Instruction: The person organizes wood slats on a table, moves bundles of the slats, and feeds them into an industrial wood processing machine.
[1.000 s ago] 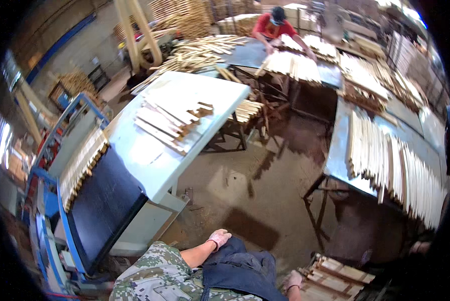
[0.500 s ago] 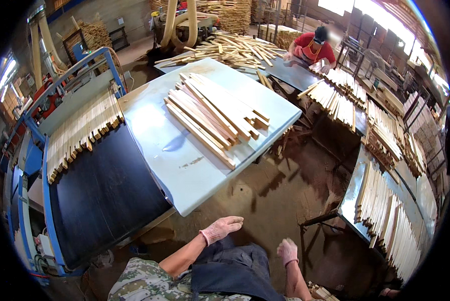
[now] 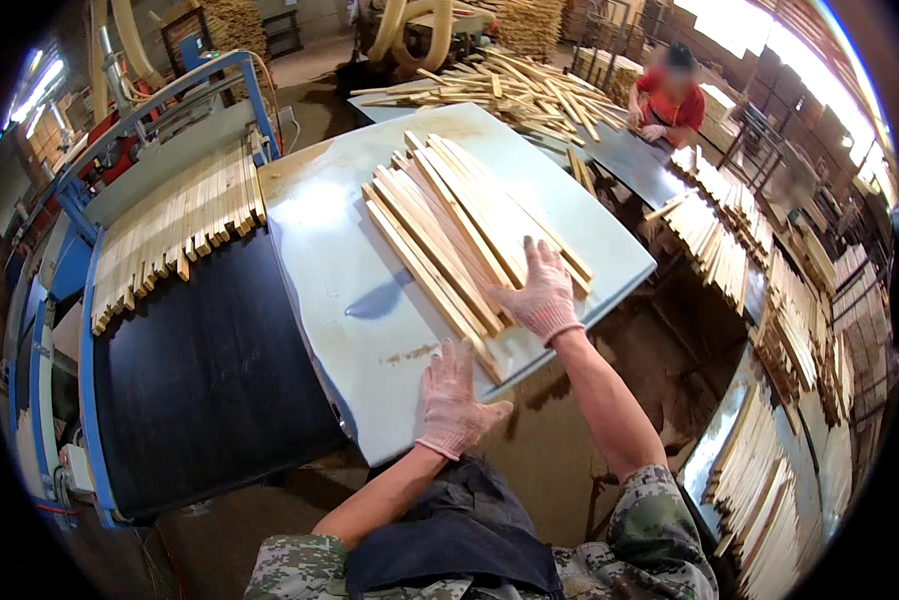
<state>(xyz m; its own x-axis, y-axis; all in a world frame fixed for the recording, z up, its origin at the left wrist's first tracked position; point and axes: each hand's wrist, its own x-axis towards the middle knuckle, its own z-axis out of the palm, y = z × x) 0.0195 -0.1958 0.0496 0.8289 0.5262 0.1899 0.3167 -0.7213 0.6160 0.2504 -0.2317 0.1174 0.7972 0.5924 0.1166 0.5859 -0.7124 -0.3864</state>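
A loose bundle of pale wooden strips (image 3: 434, 235) lies slantwise on the light blue-grey tabletop (image 3: 339, 330). My right hand (image 3: 546, 292), in a light knitted glove, rests over the near ends of the strips with its fingers spread. Beside the near left corner of the bundle is my left hand (image 3: 453, 400), gloved the same way, its fingers stretched over the table's front edge. Neither hand is wrapped round a strip. Whether the left fingertips touch the outermost strip I cannot tell.
On the left, a black conveyor belt (image 3: 209, 380) in a blue frame carries a row of strips (image 3: 179, 225). Beyond the table lies a heap of strips (image 3: 529, 90). A person in red (image 3: 669, 105) works at the far right, near benches with more strips (image 3: 764, 480).
Both hands have moved forward from in front of my body to the table, the right onto the strips' near ends and the left beside them. The view has shifted slightly.
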